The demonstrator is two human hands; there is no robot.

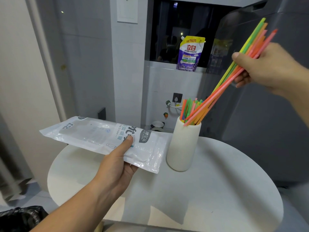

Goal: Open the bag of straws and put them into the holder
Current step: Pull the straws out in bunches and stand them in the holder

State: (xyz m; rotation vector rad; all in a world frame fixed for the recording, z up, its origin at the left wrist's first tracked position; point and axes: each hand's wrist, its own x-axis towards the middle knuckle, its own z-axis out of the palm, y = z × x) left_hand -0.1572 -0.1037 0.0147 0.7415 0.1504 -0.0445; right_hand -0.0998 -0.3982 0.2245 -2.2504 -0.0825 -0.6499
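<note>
My left hand (119, 162) grips a flat, clear-and-white plastic straw bag (100, 136) above the table, thumb on top; the bag looks flat and I see no straws inside. My right hand (267, 67) pinches a bundle of coloured straws (234, 77), tilted, with their lower tips inside the mouth of the white ribbed holder (184, 146). Several other straws (190, 106) stand upright in that holder, which rests on the round table just right of the bag.
The round white table (217, 190) carries the holder. A purple detergent pouch (189, 54) stands on the window sill behind. A grey appliance (267, 131) rises at the right. A black rubbish bag (20, 218) lies at the lower left.
</note>
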